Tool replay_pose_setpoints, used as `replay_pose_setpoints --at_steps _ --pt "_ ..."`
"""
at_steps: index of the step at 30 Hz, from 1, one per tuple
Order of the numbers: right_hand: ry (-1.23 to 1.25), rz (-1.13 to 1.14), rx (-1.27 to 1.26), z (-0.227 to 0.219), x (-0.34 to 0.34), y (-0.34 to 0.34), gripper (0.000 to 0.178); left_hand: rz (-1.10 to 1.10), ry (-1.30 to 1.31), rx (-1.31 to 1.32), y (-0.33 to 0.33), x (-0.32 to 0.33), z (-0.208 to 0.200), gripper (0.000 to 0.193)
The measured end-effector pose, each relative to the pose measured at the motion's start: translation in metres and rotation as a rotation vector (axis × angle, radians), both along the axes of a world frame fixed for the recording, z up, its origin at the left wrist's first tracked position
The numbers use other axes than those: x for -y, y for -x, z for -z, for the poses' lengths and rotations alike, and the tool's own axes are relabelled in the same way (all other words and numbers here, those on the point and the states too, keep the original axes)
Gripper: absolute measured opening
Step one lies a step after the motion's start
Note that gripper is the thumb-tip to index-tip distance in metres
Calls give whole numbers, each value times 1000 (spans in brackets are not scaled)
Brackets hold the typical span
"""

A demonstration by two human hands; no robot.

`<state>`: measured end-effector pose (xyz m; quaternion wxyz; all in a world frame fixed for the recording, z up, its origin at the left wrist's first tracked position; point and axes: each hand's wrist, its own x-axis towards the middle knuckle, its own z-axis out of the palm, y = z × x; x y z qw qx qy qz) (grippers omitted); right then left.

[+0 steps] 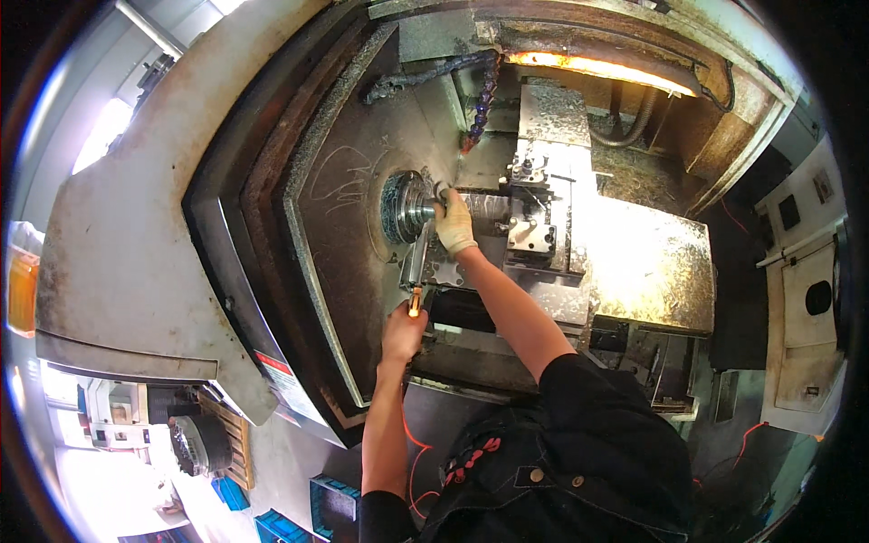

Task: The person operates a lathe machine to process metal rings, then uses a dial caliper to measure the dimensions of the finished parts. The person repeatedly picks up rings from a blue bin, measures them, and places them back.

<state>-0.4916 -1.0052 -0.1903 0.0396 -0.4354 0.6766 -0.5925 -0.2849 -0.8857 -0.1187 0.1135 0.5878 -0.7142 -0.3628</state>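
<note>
My right hand [454,226], in a pale work glove, reaches into a lathe with its fingers closed at a small metal ring [441,191] in front of the chuck [405,208]. The fingers partly hide this ring. My bare left hand [402,335] is wrapped round a tool with a shiny orange-yellow part [415,301]; its grip is mostly hidden in the fist. Beyond that tool, a long bright metal piece [416,258] slopes up toward the chuck; whether the two are joined, I cannot tell.
Right of the chuck stands the tool carriage [534,235] with clamped blocks. A segmented coolant hose [482,109] hangs above, near a glowing lamp [597,69]. The machine's door edge [312,281] rises on the left. An orange hose [415,442] and blue crates [335,503] are below.
</note>
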Motion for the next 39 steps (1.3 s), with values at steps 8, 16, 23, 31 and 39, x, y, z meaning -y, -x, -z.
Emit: replay_pose_setpoints --at_steps 8,16,23,31,39 --pt "-111 -29 779 39 10 18 53 9 -37 -4 -3 -15 -5 33" --pt "-97 -288 949 50 -6 10 50 33 -17 34 -3 -14 -6 34" --pt "100 -353 1086 37 -17 12 31 50 10 28 -15 -14 1 34" --pt "163 -391 1073 39 -19 16 35 -22 78 -122 -13 -33 7 29" --pt "24 -487 907 42 -4 15 59 -83 141 -285 -48 -91 36 24"
